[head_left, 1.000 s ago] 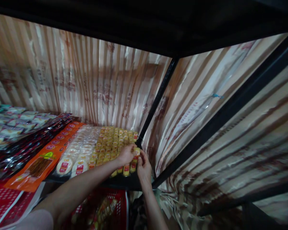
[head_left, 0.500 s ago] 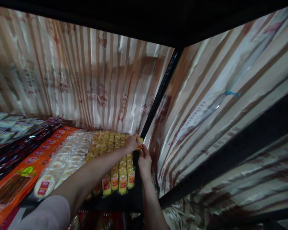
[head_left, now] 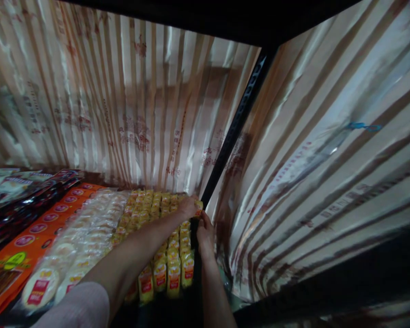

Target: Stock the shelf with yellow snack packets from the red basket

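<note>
At the back right corner of a dark shelf, my left hand pinches a small yellow snack packet with a red label. My right hand is just below and to the right, its fingertips closed at the packet's lower edge. Under and beside my left forearm stand rows of matching yellow snack packets, red labels facing front. My forearm hides part of these rows.
Left of the yellow rows lie clear-wrapped round white snacks, orange packs and dark and white packs. A dark metal post rises behind my hands. Striped plastic sheeting covers the back and right side.
The camera view has shifted and come slightly nearer the shelf. Both hands stay at the corner with the snack packet, which now sits slightly lower, more covered by my fingers.
</note>
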The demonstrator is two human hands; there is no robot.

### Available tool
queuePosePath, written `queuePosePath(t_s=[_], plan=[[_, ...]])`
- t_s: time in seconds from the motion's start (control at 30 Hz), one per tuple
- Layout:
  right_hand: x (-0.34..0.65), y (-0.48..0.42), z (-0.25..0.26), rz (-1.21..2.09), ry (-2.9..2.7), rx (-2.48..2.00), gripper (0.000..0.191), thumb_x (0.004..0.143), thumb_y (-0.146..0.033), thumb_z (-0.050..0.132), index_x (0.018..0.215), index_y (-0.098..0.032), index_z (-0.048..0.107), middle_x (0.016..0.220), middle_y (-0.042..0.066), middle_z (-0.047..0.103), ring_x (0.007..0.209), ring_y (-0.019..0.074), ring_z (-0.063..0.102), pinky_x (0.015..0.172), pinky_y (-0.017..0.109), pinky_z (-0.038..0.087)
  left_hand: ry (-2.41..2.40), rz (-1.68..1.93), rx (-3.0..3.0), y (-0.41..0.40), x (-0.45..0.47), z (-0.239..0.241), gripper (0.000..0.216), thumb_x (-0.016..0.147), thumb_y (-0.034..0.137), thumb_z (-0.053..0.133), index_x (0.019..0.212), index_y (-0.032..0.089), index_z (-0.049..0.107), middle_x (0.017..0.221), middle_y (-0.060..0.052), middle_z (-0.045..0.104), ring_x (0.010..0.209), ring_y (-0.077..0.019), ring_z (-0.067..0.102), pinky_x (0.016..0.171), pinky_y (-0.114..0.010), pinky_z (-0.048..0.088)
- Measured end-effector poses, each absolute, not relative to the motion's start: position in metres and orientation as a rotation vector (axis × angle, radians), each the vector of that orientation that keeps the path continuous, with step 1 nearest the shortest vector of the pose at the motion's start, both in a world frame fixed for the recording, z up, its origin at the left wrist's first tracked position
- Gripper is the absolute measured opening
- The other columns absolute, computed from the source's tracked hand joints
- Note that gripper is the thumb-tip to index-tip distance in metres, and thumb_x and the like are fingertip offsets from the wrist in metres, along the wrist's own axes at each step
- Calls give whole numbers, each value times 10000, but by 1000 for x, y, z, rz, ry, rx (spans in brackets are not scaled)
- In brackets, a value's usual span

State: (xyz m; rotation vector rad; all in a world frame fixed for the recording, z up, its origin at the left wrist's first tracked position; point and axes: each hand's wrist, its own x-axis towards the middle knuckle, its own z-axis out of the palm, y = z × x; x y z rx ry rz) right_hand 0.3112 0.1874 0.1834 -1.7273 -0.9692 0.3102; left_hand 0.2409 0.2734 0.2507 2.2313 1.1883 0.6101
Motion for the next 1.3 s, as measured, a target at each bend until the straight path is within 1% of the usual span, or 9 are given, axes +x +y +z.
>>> queuePosePath(t_s=[0.1,0.27,0.43,0.5,0.6,0.67,0.83,1.07,1.3], plan=[[315,195,173,354,-964,-1720,532,818,-295,311,1294,-154,500,1303,77,548,1219,174,490,1038,332,357,1202,549,2295,276,243,248,326,803,161,535,1123,147,596,978,-105,679,947,-239,624,828,-296,457],[318,202,162,438,-849,-1653,527,776,-305,368,1239,-137,555,1288,93,559,1209,192,496,1053,340,332,1243,459,2395,279,244,242,310,795,149,520,1093,146,603,928,-100,682,917,-230,626,816,-307,458],[318,204,157,514,-786,-1635,538,746,-327,394,1217,-141,577,1273,91,571,1196,216,505,1047,353,336,1215,451,2527,284,242,235,242,806,161,516,1012,166,643,980,-72,663,1016,-204,554,943,-308,372],[318,204,155,541,-753,-1631,539,732,-329,402,1203,-144,587,1255,88,584,1186,220,513,1047,355,336,1232,457,2558,285,242,233,229,811,181,517,992,154,654,1011,-84,646,1051,-218,519,961,-324,347],[318,205,152,564,-728,-1597,531,715,-336,424,1178,-150,606,1249,85,588,1186,221,512,1039,352,347,1277,458,2577,286,243,231,224,810,203,517,963,133,664,1036,-106,626,1080,-254,477,942,-360,348],[319,206,150,571,-718,-1573,518,713,-346,438,1163,-158,614,1239,84,596,1176,223,520,1024,359,363,1292,457,2588,285,245,230,223,810,201,510,961,136,662,1043,-103,622,1083,-259,465,937,-373,341],[319,209,145,572,-736,-1570,520,727,-362,449,1186,-170,601,1254,78,587,1178,209,517,1029,349,353,1324,468,2603,283,246,230,268,825,186,489,1055,151,622,1035,-102,617,1088,-256,446,930,-378,329],[318,211,147,609,-748,-1539,533,720,-366,442,1194,-182,601,1247,53,595,1177,197,521,1020,330,370,1342,433,2611,282,246,237,226,829,181,484,991,153,641,1038,-115,594,1069,-263,431,893,-371,335],[317,209,148,558,-753,-1545,506,711,-348,498,1182,-206,614,1205,42,624,1137,209,545,993,328,391,1375,387,2589,278,248,243,220,812,139,469,955,113,634,1047,-127,584,1050,-258,430,884,-369,329]])
